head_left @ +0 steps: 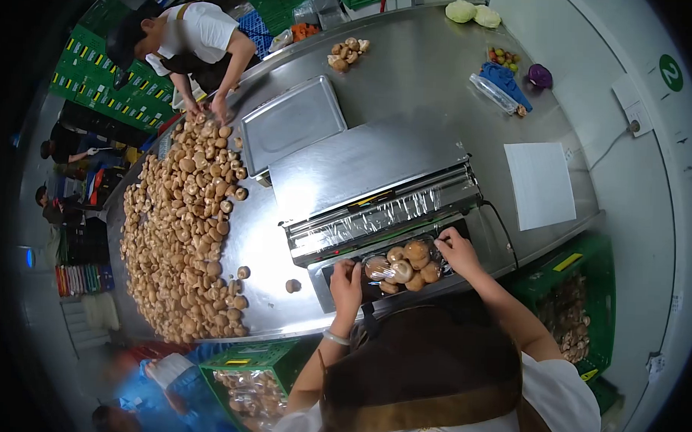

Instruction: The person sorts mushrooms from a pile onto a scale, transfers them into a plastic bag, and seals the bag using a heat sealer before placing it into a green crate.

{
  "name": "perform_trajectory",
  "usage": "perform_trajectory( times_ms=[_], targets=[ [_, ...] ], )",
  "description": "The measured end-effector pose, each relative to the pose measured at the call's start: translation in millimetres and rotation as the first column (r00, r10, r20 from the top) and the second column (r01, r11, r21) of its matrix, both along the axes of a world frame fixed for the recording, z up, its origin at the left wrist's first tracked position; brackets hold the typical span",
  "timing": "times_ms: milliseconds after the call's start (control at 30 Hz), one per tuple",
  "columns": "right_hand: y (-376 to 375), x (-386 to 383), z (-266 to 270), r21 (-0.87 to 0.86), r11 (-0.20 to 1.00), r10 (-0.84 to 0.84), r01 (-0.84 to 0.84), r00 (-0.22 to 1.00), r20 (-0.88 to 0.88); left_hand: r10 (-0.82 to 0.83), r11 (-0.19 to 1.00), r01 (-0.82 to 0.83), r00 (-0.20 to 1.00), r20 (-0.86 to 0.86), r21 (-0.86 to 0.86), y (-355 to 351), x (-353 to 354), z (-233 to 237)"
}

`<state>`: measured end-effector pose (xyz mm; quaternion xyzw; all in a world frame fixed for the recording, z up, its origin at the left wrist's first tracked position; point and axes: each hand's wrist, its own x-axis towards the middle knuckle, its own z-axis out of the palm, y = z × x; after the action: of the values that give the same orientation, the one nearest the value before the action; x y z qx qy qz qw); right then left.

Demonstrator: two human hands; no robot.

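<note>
A pack of brown mushrooms [403,267] with shiny cling film over it lies in front of me at the wrapping machine [384,210]. At its left end, my left hand [347,284] is closed, with the fingers pinched at the film's edge. My right hand [458,253] pinches the film at the opposite end, near the pack's upper right corner. The container under the mushrooms is mostly hidden. Behind the pack, the machine's film roll [392,208] stretches across under a flat metal top [370,167].
A large mushroom heap [181,233] covers the table's left side; another person [207,47] handles mushrooms at its far end. A metal tray [294,123] and a paper sheet [540,186] lie on the steel table. Green crates [261,354] holding packs flank me.
</note>
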<state>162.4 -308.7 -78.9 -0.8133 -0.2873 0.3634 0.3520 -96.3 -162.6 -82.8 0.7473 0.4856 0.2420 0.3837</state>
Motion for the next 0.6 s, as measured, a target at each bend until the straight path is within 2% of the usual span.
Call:
perform_trajectory(
  times_ms=[67,100,133,167,200,233,300,333,400,433,500,533,567,600],
  targets=[
    [-4,-12,-15,0.153,0.988,-0.049,0.039,0.997,0.062,0.110,0.976,-0.081,0.984,0.138,-0.200,-15,-16,-19],
    [-7,-18,-25,0.227,0.973,-0.070,0.048,0.993,0.092,0.118,0.981,-0.091,0.980,0.158,-0.171,-20,-14,-12],
    [-7,-23,-28,0.300,0.950,-0.101,0.084,0.994,0.044,0.126,0.985,-0.101,0.976,0.179,-0.141,-24,-8,2],
    [-18,-24,-26,0.303,0.932,-0.178,0.198,0.980,-0.092,0.131,0.988,-0.111,0.972,0.196,-0.111,-27,-5,9],
    [-31,-21,-10,0.292,0.905,-0.249,0.311,0.941,-0.229,0.212,0.972,-0.185,0.955,0.207,-0.142,-20,-12,-5],
    [-41,-17,7,0.269,0.868,-0.312,0.418,0.880,-0.359,0.216,0.976,-0.199,0.942,0.255,-0.091,-12,-12,2],
    [-72,-23,43,0.288,0.789,-0.410,0.543,0.814,-0.412,0.130,0.991,-0.124,0.985,0.118,-0.053,-8,-18,18],
    [-89,-26,31,0.289,0.786,-0.459,0.546,0.830,-0.318,0.058,0.998,-0.058,0.998,0.032,0.006,-9,-18,11],
    [-119,-34,-9,0.294,0.775,-0.551,0.559,0.826,-0.118,-0.085,0.990,0.101,0.985,-0.152,0.103,-12,-15,-9],
    [-128,-42,-42,0.306,0.787,-0.569,0.536,0.822,0.023,-0.206,0.954,0.251,0.947,-0.246,0.166,-12,-9,-16],
    [-127,-56,-106,0.330,0.815,-0.567,0.476,0.770,0.291,-0.384,0.811,0.528,0.805,-0.452,0.252,-10,10,-29],
    [-112,-67,-112,0.311,0.788,-0.606,0.531,0.756,0.246,-0.474,0.775,0.575,0.803,-0.361,0.261,-10,26,-27],
    [-118,-74,-139,0.381,0.685,-0.652,0.621,0.756,-0.060,-0.542,0.746,0.607,0.792,-0.281,0.273,-10,42,-22],
    [-115,-77,-148,0.370,0.688,-0.641,0.624,0.762,-0.094,-0.608,0.726,0.616,0.783,-0.132,0.306,-14,54,-21]
  ],
)
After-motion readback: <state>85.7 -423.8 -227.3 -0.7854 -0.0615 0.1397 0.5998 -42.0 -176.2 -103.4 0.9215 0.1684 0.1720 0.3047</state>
